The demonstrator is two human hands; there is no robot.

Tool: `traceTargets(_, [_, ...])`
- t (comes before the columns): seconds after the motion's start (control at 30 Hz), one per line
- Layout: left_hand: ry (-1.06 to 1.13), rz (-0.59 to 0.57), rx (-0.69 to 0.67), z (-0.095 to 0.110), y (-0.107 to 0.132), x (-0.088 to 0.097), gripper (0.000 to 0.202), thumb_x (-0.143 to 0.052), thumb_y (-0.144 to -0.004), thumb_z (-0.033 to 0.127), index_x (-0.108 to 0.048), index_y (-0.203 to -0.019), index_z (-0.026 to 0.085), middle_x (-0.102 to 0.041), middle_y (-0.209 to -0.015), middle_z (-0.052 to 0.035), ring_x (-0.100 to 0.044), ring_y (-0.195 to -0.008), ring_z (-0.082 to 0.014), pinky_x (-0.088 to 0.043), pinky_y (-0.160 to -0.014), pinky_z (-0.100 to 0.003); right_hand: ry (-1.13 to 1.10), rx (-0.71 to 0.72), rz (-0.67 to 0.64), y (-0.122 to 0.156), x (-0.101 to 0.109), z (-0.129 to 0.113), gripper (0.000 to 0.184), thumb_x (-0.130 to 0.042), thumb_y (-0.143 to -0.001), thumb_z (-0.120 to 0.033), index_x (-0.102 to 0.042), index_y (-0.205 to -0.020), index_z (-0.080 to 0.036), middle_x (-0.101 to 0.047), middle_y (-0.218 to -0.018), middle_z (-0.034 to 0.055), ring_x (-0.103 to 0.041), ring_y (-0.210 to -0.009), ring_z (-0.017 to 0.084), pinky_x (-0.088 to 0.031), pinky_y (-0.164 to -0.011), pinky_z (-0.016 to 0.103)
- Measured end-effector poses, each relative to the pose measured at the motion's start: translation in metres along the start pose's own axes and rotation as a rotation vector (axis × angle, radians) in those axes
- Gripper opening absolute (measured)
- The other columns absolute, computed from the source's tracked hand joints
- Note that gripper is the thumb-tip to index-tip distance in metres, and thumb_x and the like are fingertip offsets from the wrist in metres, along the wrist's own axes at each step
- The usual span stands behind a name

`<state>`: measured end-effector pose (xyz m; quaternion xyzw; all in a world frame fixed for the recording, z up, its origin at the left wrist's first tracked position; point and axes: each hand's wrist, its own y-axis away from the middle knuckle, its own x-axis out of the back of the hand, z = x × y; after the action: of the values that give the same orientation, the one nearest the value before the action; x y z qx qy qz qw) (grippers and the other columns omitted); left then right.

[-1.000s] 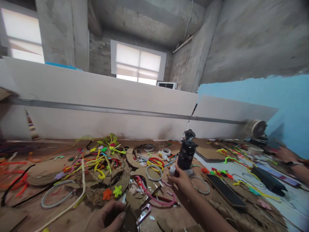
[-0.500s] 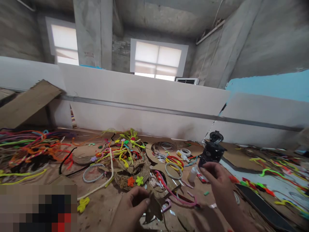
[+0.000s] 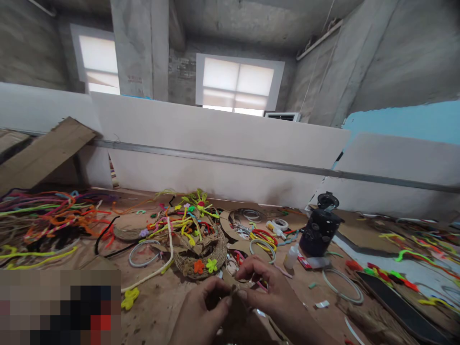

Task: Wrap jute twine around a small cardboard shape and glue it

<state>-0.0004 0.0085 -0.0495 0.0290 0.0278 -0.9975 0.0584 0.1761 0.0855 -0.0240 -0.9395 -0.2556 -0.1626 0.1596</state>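
My left hand [image 3: 204, 309] is closed, its thumb and fingertips pinching the upper tip of a dark brown flat piece [image 3: 237, 318]. The piece hangs below the fingers and lies mostly in shadow, so its outline is hard to make out. Against that same tip, my right hand [image 3: 271, 292] meets the left with curled fingers and its thumb close to the piece; whatever is between those fingers is too small to name. Just beyond the hands sits a twine-wrapped ring [image 3: 219, 247] bearing an orange flower [image 3: 199, 266] and a yellow-green flower [image 3: 212, 265].
A black cup with a raised lid [image 3: 319, 232] stands at the right, beside a small glue bottle [image 3: 290, 257]. Pipe cleaners [image 3: 53, 215] are heaped at the left. A white hoop [image 3: 343, 286] and a dark flat strip [image 3: 398, 302] lie at the right. White panels [image 3: 215, 139] stand behind.
My right hand has moved left, from in front of the black cup to the brown piece beside my left hand. My left hand keeps its pinch. The view has shifted slightly.
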Motion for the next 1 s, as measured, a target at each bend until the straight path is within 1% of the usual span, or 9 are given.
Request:
traceTargets(0.23, [-0.164, -0.023, 0.009, 0.0089, 0.0051, -0.0036, 0.012, -0.062, -0.077, 0.022, -0.072, -0.080, 0.016, -0.073, -0.075, -0.0034, -0.063, -0.074, -0.0189, -0.045, -0.069, -0.026, 0.014, 0.002, 0.043, 0.0026, -0.0060, -0.0039, 0.018, -0.074, -0.072, -0.034, -0.069, -0.080, -0.020, -0.065, -0.088, 0.0034, -0.056, -0.086, 0.023, -0.037, -0.077, 0.033])
traceTargets(0.3, [-0.206, -0.027, -0.012, 0.0101, 0.0053, -0.0028, 0.013, -0.061, -0.078, 0.020, -0.073, -0.081, 0.016, -0.073, -0.076, -0.0036, -0.064, -0.075, -0.0193, -0.046, -0.070, -0.026, 0.016, 0.007, 0.054, 0.0037, -0.0070, -0.0035, 0.015, -0.072, -0.072, -0.032, -0.068, -0.081, -0.020, -0.065, -0.088, 0.0029, -0.056, -0.086, 0.022, -0.037, -0.077, 0.032])
traceTargets(0.4, [-0.251, -0.073, -0.036, 0.0088, 0.0040, -0.0014, 0.013, -0.061, -0.079, 0.021, -0.073, -0.081, 0.016, -0.074, -0.078, -0.0046, -0.065, -0.077, -0.0200, -0.047, -0.072, -0.027, 0.028, 0.016, 0.071, 0.0056, -0.0084, -0.0018, 0.013, -0.071, -0.072, -0.028, -0.068, -0.082, -0.020, -0.064, -0.089, 0.0025, -0.056, -0.087, 0.022, -0.038, -0.077, 0.032])
traceTargets(0.47, [-0.244, -0.087, -0.037, 0.0065, 0.0026, -0.0005, 0.013, -0.061, -0.080, 0.022, -0.073, -0.082, 0.016, -0.074, -0.078, -0.0049, -0.066, -0.077, -0.0201, -0.047, -0.073, -0.027, 0.036, 0.021, 0.084, 0.0065, -0.0088, -0.0005, 0.012, -0.071, -0.072, -0.027, -0.068, -0.082, -0.020, -0.064, -0.089, 0.0024, -0.056, -0.087, 0.022, -0.038, -0.077, 0.032])
traceTargets(0.53, [-0.188, -0.086, -0.010, 0.0040, 0.0013, 0.0000, 0.012, -0.063, -0.080, 0.024, -0.072, -0.083, 0.016, -0.073, -0.079, -0.0050, -0.066, -0.078, -0.0201, -0.047, -0.073, -0.028, 0.028, 0.019, 0.080, 0.0068, -0.0083, 0.0009, 0.014, -0.073, -0.073, -0.031, -0.069, -0.081, -0.020, -0.063, -0.088, 0.0024, -0.056, -0.087, 0.022, -0.038, -0.076, 0.031])
traceTargets(0.67, [-0.035, -0.073, 0.045, 0.0020, 0.0008, -0.0016, 0.014, -0.069, -0.078, 0.030, -0.071, -0.082, 0.016, -0.072, -0.076, -0.0043, -0.065, -0.075, -0.0191, -0.048, -0.071, -0.027, -0.077, -0.038, 0.013, 0.0058, -0.0051, 0.0020, 0.023, -0.071, -0.078, -0.041, -0.071, -0.085, -0.020, -0.061, -0.087, 0.0021, -0.053, -0.079, 0.019, -0.038, -0.071, 0.030])
traceTargets(0.73, [-0.001, -0.047, 0.052, 0.0028, 0.0017, -0.0034, 0.016, -0.071, -0.077, 0.032, -0.071, -0.079, 0.016, -0.072, -0.073, -0.0037, -0.066, -0.073, -0.0187, -0.047, -0.070, -0.027, -0.110, -0.070, 0.004, 0.0057, -0.0043, 0.0007, 0.023, -0.071, -0.077, -0.041, -0.071, -0.084, -0.019, -0.060, -0.085, 0.0020, -0.052, -0.077, 0.019, -0.038, -0.069, 0.030])
traceTargets(0.87, [-0.023, -0.008, 0.061, 0.0057, 0.0038, -0.0058, 0.012, -0.072, -0.075, 0.030, -0.071, -0.077, 0.017, -0.073, -0.071, -0.0030, -0.067, -0.072, -0.0196, -0.047, -0.068, -0.026, -0.098, -0.078, 0.029, 0.0064, -0.0069, -0.0027, 0.019, -0.072, -0.073, -0.037, -0.070, -0.076, -0.019, -0.060, -0.083, 0.0027, -0.052, -0.079, 0.020, -0.038, -0.070, 0.031])
traceTargets(1.0, [-0.120, -0.016, 0.010, 0.0089, 0.0049, -0.0052, 0.010, -0.067, -0.077, 0.026, -0.072, -0.077, 0.018, -0.076, -0.074, -0.0045, -0.069, -0.074, -0.0209, -0.048, -0.069, -0.026, -0.086, -0.077, 0.050, 0.0064, -0.0104, 0.0000, 0.015, -0.072, -0.072, -0.034, -0.069, -0.074, -0.019, -0.060, -0.081, 0.0026, -0.053, -0.080, 0.021, -0.038, -0.071, 0.031])
